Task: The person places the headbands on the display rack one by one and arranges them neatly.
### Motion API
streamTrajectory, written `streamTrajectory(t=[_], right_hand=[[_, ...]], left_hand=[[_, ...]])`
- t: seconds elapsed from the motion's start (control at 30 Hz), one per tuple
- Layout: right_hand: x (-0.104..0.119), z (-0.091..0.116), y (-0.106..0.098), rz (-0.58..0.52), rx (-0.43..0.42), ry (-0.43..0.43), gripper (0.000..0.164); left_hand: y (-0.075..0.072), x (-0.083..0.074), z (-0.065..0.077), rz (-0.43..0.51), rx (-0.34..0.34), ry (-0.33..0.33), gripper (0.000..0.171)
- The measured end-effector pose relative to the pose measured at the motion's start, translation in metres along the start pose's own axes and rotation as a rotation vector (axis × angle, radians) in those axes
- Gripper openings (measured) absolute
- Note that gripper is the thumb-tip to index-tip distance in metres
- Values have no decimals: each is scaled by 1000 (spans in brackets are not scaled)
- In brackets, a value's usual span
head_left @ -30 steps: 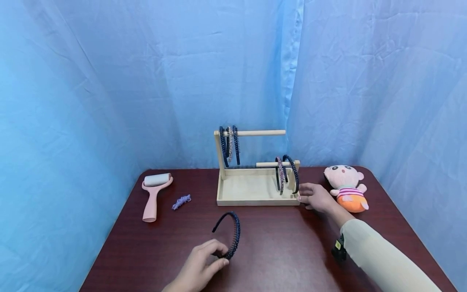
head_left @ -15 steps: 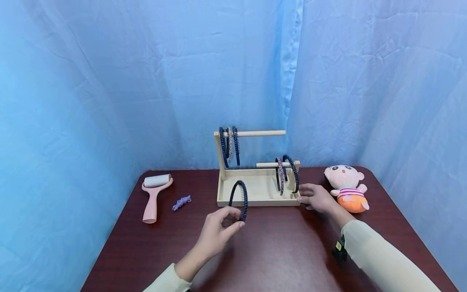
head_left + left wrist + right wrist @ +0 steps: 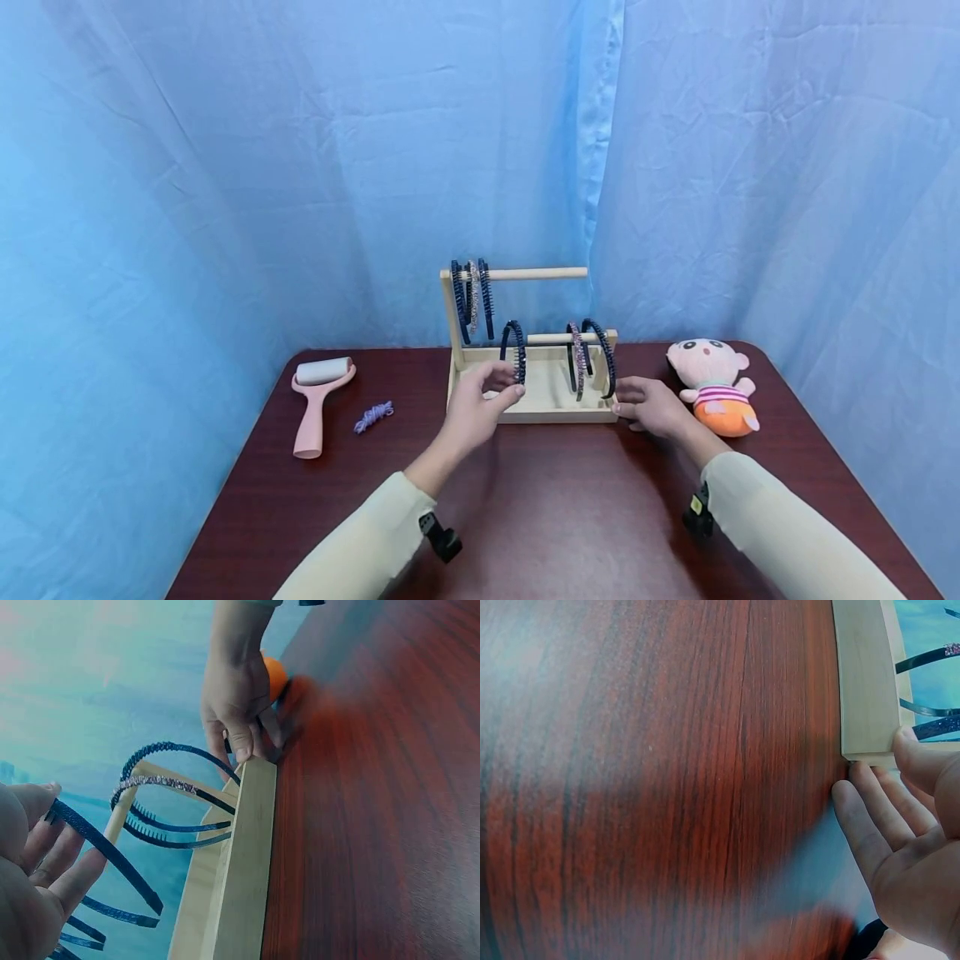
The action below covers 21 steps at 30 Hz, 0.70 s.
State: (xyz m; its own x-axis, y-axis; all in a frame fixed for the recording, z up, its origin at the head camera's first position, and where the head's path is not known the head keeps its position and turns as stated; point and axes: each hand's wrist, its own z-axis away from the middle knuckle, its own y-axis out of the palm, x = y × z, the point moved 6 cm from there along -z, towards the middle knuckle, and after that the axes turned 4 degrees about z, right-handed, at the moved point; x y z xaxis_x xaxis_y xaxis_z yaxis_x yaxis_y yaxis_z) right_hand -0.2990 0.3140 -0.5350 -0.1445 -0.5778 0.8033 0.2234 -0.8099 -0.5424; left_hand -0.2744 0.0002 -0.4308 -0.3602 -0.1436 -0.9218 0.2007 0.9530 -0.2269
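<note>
In the head view my left hand point(image 3: 483, 404) pinches a dark toothed headband point(image 3: 517, 350) between thumb and fingers. It holds the headband, arch up, over the wooden headband stand point(image 3: 532, 417), left of the lower rod's free end point(image 3: 534, 339). On that lower rod hang a pinkish glittery headband point(image 3: 577, 367) and dark ones, including a toothed headband point(image 3: 604, 358). My right hand point(image 3: 648, 406) touches the stand's right end. In the right wrist view its thumb is at the tray rim point(image 3: 866, 682), and its fairly straight fingers point(image 3: 870, 817) lie along the outside.
Several headbands point(image 3: 486, 300) hang at the left of the upper rod point(image 3: 540, 273). A pink lint roller point(image 3: 311, 417) and a purple cord bundle point(image 3: 372, 416) lie left on the table point(image 3: 570, 517). A plush doll point(image 3: 716, 392) lies right of the stand. Blue curtains point(image 3: 360, 167) hang behind.
My left hand has carried the dark headband forward and to the right, from above the near table to over the stand's tray. The right hand stays at the stand's right end.
</note>
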Motion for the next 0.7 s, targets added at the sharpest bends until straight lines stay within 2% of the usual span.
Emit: streamTrajectory(t=[0.13, 0.37, 0.57, 0.7], right_hand=[[0, 0, 0, -2, -4, 2, 58], [3, 2, 0, -5, 0, -6, 58], [3, 2, -1, -3, -5, 4, 58], [3, 1, 0, 4, -4, 7, 59]], left_hand=[[6, 11, -16, 44, -14, -72, 24], [21, 28, -38, 130, -51, -144, 26], [39, 35, -51, 204, -49, -223, 25], [51, 38, -56, 214, -42, -257, 25]])
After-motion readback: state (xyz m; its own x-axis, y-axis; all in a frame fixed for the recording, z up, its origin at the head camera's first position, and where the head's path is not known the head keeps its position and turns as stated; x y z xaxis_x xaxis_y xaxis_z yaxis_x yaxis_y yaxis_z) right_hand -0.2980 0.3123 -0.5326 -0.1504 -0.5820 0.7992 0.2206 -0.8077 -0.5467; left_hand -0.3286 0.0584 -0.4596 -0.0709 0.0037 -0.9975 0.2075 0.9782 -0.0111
